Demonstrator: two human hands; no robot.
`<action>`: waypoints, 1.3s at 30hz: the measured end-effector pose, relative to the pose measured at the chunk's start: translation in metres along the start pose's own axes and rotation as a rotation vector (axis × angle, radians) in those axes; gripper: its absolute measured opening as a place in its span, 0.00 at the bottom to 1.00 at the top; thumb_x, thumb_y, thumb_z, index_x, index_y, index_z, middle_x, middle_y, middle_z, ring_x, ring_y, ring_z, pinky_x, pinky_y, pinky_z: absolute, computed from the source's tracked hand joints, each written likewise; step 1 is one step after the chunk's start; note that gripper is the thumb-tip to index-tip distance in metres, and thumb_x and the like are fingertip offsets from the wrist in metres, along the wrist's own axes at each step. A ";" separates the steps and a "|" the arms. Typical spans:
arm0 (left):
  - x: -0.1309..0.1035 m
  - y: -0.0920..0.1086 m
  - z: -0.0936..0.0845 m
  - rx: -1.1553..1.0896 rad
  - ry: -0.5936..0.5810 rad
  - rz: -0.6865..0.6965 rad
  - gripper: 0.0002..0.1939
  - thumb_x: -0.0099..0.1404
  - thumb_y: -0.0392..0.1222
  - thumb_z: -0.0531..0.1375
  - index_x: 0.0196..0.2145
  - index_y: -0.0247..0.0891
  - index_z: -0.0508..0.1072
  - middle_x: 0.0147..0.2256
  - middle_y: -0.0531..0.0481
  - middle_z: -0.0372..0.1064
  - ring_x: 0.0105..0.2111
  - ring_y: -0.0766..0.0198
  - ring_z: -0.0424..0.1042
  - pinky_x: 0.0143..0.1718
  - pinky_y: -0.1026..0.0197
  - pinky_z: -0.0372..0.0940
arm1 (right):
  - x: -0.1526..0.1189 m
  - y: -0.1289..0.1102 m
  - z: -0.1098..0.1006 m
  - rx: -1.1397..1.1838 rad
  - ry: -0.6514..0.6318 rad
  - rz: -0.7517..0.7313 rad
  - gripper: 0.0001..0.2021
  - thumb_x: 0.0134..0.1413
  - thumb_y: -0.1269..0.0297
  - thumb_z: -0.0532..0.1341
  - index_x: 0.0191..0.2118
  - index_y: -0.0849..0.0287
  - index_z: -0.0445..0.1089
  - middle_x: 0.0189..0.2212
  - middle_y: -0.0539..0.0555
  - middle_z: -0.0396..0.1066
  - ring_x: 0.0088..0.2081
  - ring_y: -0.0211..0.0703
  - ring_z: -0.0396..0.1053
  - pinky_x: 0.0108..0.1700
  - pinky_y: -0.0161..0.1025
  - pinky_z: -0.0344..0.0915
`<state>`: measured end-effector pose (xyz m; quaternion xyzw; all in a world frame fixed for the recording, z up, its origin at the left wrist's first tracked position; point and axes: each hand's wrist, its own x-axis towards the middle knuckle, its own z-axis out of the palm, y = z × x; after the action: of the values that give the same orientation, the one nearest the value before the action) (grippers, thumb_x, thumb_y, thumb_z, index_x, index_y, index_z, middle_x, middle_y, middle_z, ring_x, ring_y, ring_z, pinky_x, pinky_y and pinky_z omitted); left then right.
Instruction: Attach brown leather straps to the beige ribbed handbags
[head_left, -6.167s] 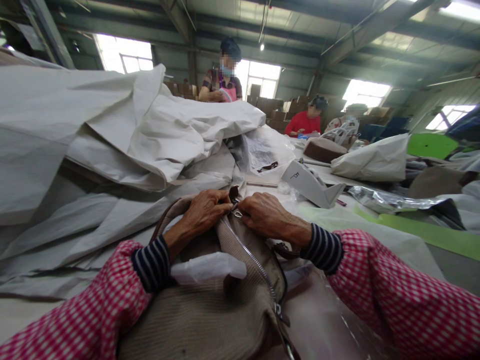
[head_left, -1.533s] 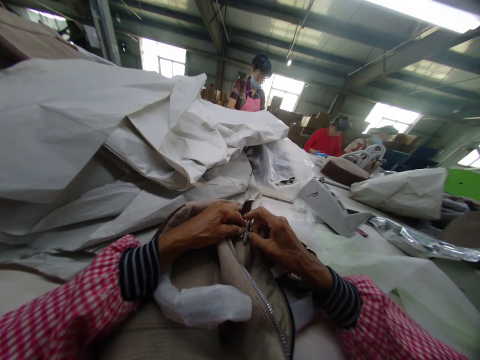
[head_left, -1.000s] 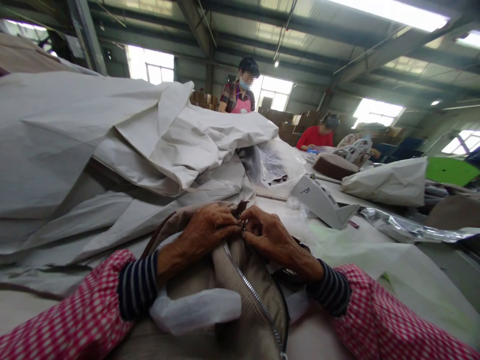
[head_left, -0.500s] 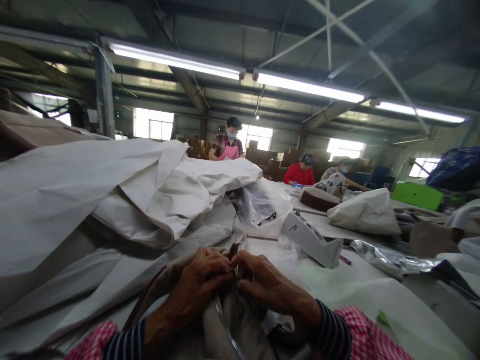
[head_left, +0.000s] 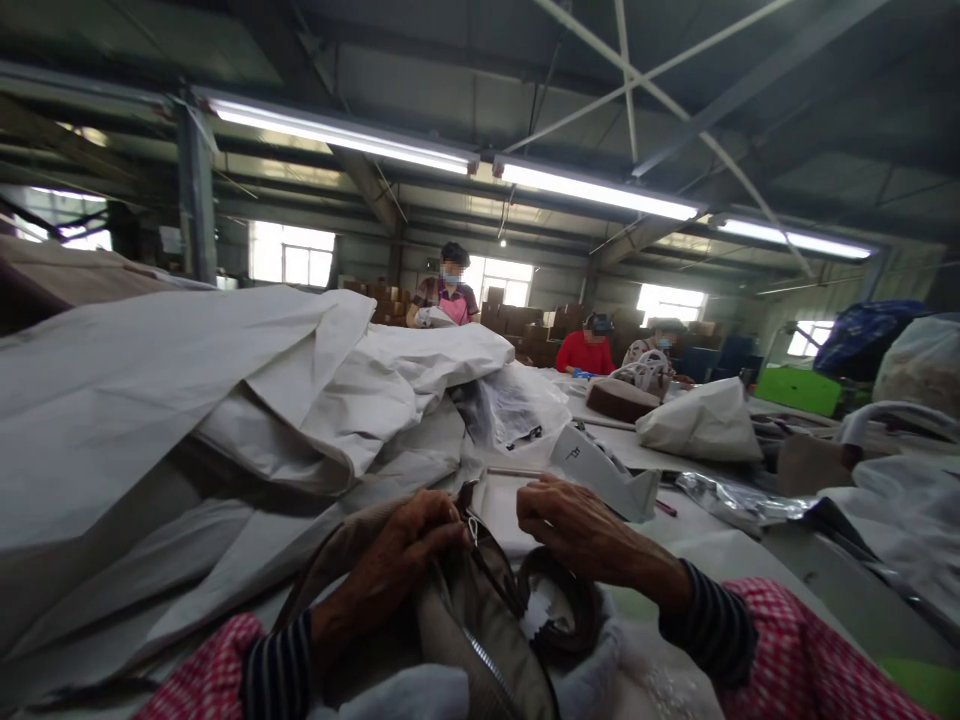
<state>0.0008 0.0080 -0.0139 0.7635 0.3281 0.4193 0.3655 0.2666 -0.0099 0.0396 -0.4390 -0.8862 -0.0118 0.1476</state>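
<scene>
A taupe handbag with a silver-toothed zipper lies unzipped in front of me. My left hand pinches the bag's top edge close to the zipper's end, beside a small metal clip. To the right of the bag, raised and apart from it, is my right hand. Its fingers are curled together, and whether something small is between them is hidden. Below it a rolled dark brown strap rests against the bag. White stuffing or wrapping shows at the bag's lower side.
Large white sheets are heaped on the left. Ahead lie a clear plastic bag, a white angular piece with a black mark and a white pouch. Crumpled silver foil sits at right. Several people work beyond the table.
My right hand has left the bag's top edge and moved right and slightly up. My left hand stays at the edge. The metal clip and more of the zipper now show.
</scene>
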 end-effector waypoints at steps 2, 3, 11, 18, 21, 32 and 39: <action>0.002 0.000 -0.001 -0.071 -0.018 -0.023 0.14 0.69 0.52 0.61 0.33 0.40 0.76 0.33 0.52 0.72 0.37 0.60 0.69 0.41 0.60 0.64 | 0.001 0.004 0.001 0.137 0.125 0.048 0.08 0.69 0.66 0.55 0.36 0.57 0.64 0.32 0.49 0.68 0.36 0.40 0.64 0.42 0.39 0.57; 0.003 0.000 -0.001 -0.115 -0.015 -0.039 0.14 0.68 0.52 0.62 0.32 0.39 0.75 0.32 0.52 0.72 0.35 0.61 0.68 0.39 0.61 0.64 | 0.004 0.003 0.002 0.201 0.190 0.068 0.08 0.69 0.65 0.55 0.35 0.57 0.64 0.32 0.49 0.67 0.36 0.40 0.64 0.42 0.39 0.58; 0.005 -0.005 -0.004 -0.356 0.041 -0.150 0.14 0.60 0.49 0.70 0.32 0.33 0.80 0.31 0.48 0.76 0.33 0.63 0.71 0.38 0.61 0.63 | 0.043 -0.030 0.026 1.065 0.295 0.155 0.13 0.58 0.55 0.67 0.35 0.60 0.72 0.26 0.49 0.74 0.23 0.35 0.66 0.23 0.32 0.60; 0.004 -0.005 -0.006 -0.383 0.062 -0.146 0.14 0.62 0.49 0.70 0.33 0.33 0.82 0.31 0.48 0.77 0.32 0.63 0.71 0.37 0.62 0.63 | 0.048 -0.032 0.045 1.396 0.229 0.230 0.16 0.50 0.54 0.74 0.32 0.63 0.75 0.24 0.49 0.74 0.21 0.32 0.68 0.20 0.28 0.61; 0.005 -0.004 -0.006 -0.373 0.069 -0.143 0.14 0.61 0.49 0.70 0.33 0.33 0.82 0.31 0.49 0.76 0.33 0.63 0.70 0.38 0.62 0.62 | 0.047 -0.030 0.048 1.421 0.214 0.250 0.16 0.50 0.54 0.74 0.33 0.63 0.76 0.25 0.49 0.74 0.21 0.32 0.67 0.20 0.28 0.62; 0.006 -0.008 -0.004 -0.361 0.084 -0.137 0.13 0.61 0.48 0.69 0.33 0.34 0.81 0.29 0.51 0.74 0.32 0.65 0.68 0.37 0.63 0.61 | 0.047 -0.035 0.051 1.445 0.174 0.321 0.16 0.52 0.54 0.73 0.33 0.62 0.75 0.22 0.46 0.69 0.19 0.27 0.57 0.18 0.27 0.45; 0.004 -0.005 -0.004 -0.330 0.094 -0.140 0.12 0.60 0.48 0.68 0.30 0.34 0.80 0.28 0.50 0.74 0.30 0.64 0.68 0.36 0.62 0.62 | 0.048 -0.040 0.054 1.448 0.133 0.285 0.16 0.52 0.53 0.73 0.32 0.63 0.77 0.23 0.47 0.70 0.20 0.27 0.54 0.20 0.29 0.43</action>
<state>-0.0024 0.0154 -0.0150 0.6481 0.3240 0.4763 0.4981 0.1947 0.0111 0.0054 -0.3410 -0.5959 0.5682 0.4537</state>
